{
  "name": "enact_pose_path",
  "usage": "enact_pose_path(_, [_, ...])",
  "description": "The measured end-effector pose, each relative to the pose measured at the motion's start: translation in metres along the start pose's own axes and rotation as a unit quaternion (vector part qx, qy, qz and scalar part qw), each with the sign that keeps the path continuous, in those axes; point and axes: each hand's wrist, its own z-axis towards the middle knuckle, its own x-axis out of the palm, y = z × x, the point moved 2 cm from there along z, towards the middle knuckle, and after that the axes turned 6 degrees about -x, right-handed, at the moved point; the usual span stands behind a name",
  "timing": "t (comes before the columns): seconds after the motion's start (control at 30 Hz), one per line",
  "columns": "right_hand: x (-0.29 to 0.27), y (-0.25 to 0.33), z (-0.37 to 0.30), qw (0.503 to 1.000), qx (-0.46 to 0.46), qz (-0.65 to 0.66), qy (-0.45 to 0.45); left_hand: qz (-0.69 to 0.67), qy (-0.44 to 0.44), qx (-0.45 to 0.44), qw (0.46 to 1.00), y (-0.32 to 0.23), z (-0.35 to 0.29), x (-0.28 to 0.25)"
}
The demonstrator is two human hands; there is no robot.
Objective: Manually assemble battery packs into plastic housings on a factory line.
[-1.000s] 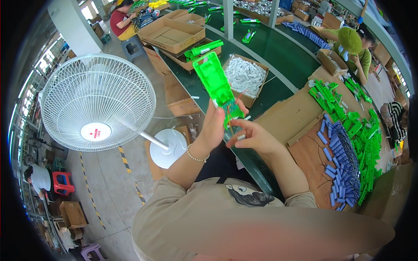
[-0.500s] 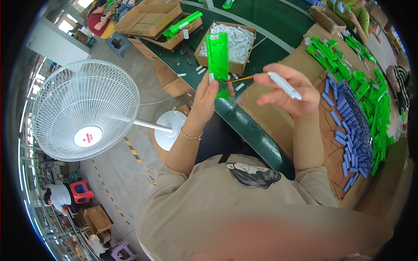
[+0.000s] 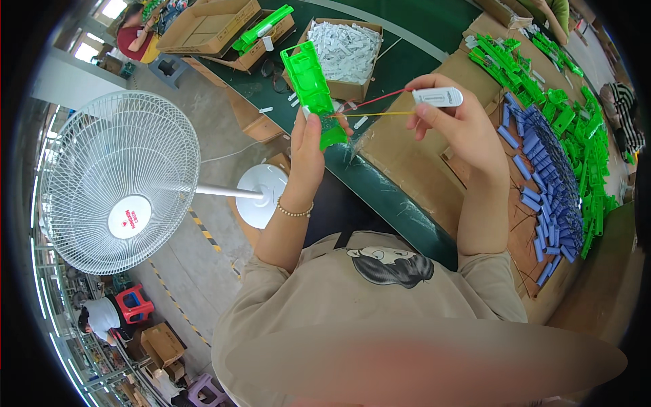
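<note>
Left hand (image 3: 308, 146) is clamped on the green plastic housing (image 3: 313, 91), fingers wrapped round its lower end, and holds it upright in the air over the near edge of the tabletop (image 3: 413, 163). Right hand (image 3: 461, 129) pinches a small white capsule-shaped part (image 3: 438, 97) between thumb and fingertips. A red wire (image 3: 376, 100) and a yellow wire (image 3: 369, 114) run nearly taut between the two pieces.

Risks, as I judge them:
- The wires look thin. If the hands spread any further, the joints at either end could tear out.
- The white part is smooth and rounded and is held only at the fingertips, so it could slip. If dropped, it would hang on the wires.
- The housing is held at one end only, so a twist could tangle the red and yellow leads.

Materials: the housing is glossy translucent green moulded plastic, long and rectangular with ribbed inner detail. The white part is glossy and pill-shaped. The tabletop is covered in matte brown cardboard. To the right lie rows of blue flat pieces (image 3: 542, 183) and a pile of green housings (image 3: 576, 129). Behind is an open carton of white parts (image 3: 349, 47). A white mesh pedestal fan (image 3: 119, 180) stands on the floor to the left.
</note>
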Motion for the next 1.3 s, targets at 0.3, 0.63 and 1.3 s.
enact_pose_path(0.3, [0.012,-0.012,0.008,0.971,-0.086,0.224,-0.006,-0.016,0.161,-0.068,0.985,0.009,-0.009,0.017])
enact_pose_path(0.63, [0.006,-0.028,0.016,0.982,0.12,0.129,0.07,0.146,0.16,-0.022,0.976,0.016,-0.017,0.026])
enact_pose_path(1.3, [0.02,-0.034,0.019,0.999,-0.006,-0.023,0.044,0.249,-0.066,0.217,0.942,0.006,-0.02,0.028])
